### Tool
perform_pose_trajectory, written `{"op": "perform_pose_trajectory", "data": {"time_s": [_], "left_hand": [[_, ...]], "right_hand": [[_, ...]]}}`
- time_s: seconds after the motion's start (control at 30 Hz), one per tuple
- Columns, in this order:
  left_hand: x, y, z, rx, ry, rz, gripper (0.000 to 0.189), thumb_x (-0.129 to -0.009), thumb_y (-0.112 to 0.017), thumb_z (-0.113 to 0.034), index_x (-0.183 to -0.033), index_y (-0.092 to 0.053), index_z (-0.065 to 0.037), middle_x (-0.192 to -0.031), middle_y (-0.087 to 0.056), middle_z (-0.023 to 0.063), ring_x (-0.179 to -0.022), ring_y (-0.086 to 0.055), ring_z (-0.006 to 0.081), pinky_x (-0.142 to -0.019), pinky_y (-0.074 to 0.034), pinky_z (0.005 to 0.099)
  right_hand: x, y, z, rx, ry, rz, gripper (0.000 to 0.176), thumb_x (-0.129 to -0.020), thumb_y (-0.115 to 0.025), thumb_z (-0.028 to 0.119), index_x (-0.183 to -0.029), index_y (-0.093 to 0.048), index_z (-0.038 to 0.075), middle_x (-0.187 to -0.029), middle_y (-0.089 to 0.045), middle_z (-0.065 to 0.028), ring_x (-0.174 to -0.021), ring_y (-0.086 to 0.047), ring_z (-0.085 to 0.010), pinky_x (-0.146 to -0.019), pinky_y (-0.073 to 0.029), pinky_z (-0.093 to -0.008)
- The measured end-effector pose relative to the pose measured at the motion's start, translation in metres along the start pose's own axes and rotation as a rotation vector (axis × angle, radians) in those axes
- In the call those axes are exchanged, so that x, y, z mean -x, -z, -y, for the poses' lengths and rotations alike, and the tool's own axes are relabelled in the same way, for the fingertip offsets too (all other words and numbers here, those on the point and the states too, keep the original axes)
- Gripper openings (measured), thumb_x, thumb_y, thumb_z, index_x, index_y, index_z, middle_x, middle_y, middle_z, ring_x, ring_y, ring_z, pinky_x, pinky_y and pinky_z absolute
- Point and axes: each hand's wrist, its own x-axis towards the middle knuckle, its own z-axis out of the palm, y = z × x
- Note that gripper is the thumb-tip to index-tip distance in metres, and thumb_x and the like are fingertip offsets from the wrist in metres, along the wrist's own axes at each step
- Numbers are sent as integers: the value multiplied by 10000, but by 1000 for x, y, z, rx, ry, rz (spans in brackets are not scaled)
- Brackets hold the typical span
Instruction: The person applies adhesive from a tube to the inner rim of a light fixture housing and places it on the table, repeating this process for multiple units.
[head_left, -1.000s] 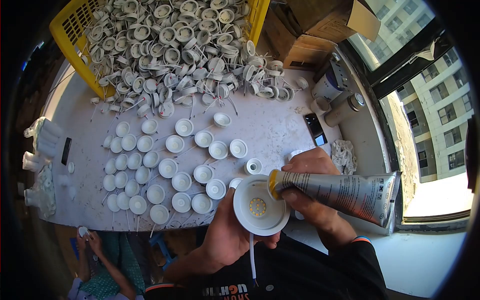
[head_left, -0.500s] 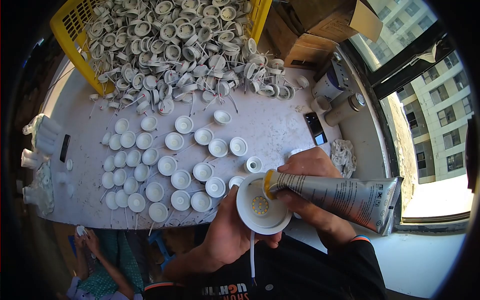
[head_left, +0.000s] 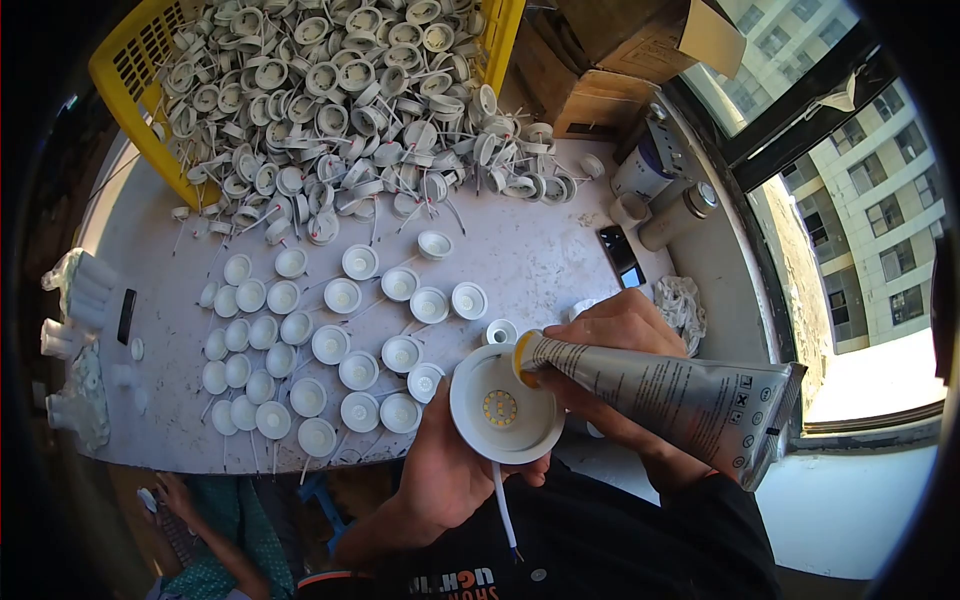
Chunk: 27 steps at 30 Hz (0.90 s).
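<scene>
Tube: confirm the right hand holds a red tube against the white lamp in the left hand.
Wrong colour: the head view shows a silver tube, held by the right hand against the white lamp in the left hand.

This is a small assembly workshop for lamps, not a home. A yellow crate (head_left: 120, 75) spills a great heap of white lamp housings (head_left: 340, 100) with wires onto the white table (head_left: 540, 250), many more stand there in neat rows (head_left: 300, 350), and cardboard boxes (head_left: 600, 60) stand near the window (head_left: 860, 200). A grey squeeze tube (head_left: 670, 395) meets one open housing (head_left: 500, 415) with LED dots, and another person's hand (head_left: 180, 495) works below the table's edge.
</scene>
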Motion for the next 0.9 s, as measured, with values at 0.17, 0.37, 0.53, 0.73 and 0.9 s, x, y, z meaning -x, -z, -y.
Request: {"op": "perform_pose_trajectory", "data": {"time_s": [0.17,0.37,0.53,0.73,0.9], "left_hand": [[2,1,1,-95,-97,-43,628,-847,-175,-514,-1210,-283,-13,-1051,-468,205,-824,-548,288,-656,-478,361],[1,2,0,-345,-303,-19,652,-826,-391,-455,-1243,-197,8,-1120,-419,200,-929,-516,295,-752,-462,405],[0,-3,6,-598,-542,-151,743,-761,-559,-375,-1232,-186,62,-1176,-371,166,-1054,-438,243,-866,-396,382],[3,0,4,-544,-586,-168,740,-777,-504,-442,-1256,-185,22,-1158,-389,165,-1036,-447,232,-834,-408,362],[-8,12,-12,-157,-181,102,653,-821,-274,-542,-1277,-201,-81,-1125,-430,152,-966,-494,253,-799,-422,378]], "right_hand": [[-3,2,3,9,-3,-1,246,-633,-710,101,-834,-571,78,-749,-572,-29,-661,-525,-144,-570,-449,-267],[-6,5,10,31,-13,10,217,-627,-705,110,-813,-596,82,-768,-573,-11,-657,-522,-127,-559,-461,-239],[-6,5,11,109,104,22,227,-603,-698,125,-816,-625,99,-794,-562,-1,-658,-511,-118,-549,-473,-207],[-6,1,20,52,-17,13,236,-632,-715,113,-822,-578,86,-703,-588,-14,-653,-526,-130,-562,-450,-247],[-24,23,30,141,-11,343,170,-640,-658,38,-793,-603,90,-820,-565,15,-681,-527,-146,-537,-439,-283]]}}
